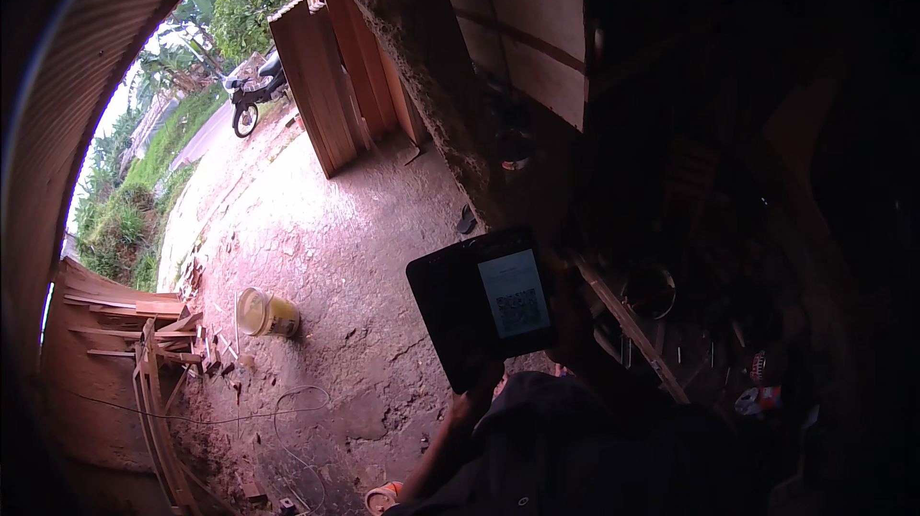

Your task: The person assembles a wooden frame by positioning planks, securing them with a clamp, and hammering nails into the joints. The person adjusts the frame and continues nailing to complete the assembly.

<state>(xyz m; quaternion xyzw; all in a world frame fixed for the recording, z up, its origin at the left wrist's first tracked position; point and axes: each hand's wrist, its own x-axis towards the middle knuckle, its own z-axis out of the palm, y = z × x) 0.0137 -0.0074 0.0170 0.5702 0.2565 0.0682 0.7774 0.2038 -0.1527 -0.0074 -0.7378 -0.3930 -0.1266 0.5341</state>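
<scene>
A phone (517,294) in a dark flip case is held up in front of me, its lit screen showing a square code under a few lines of text. The case's dark cover (441,310) is folded out to the left. My left hand (474,389) grips the case from below, with its fingers partly hidden behind it. Against the phone's right edge is my right hand (572,326), so deep in shadow that its fingers cannot be made out.
A yellowish bucket (268,313) stands on the rough floor (355,257), left of me. Scrap planks (153,353) and a loose cable (302,411) lie farther left. Wooden panels (335,85) lean by the opening; a motorbike (254,94) is outside. A long stick (632,329) slants through the dark clutter at right.
</scene>
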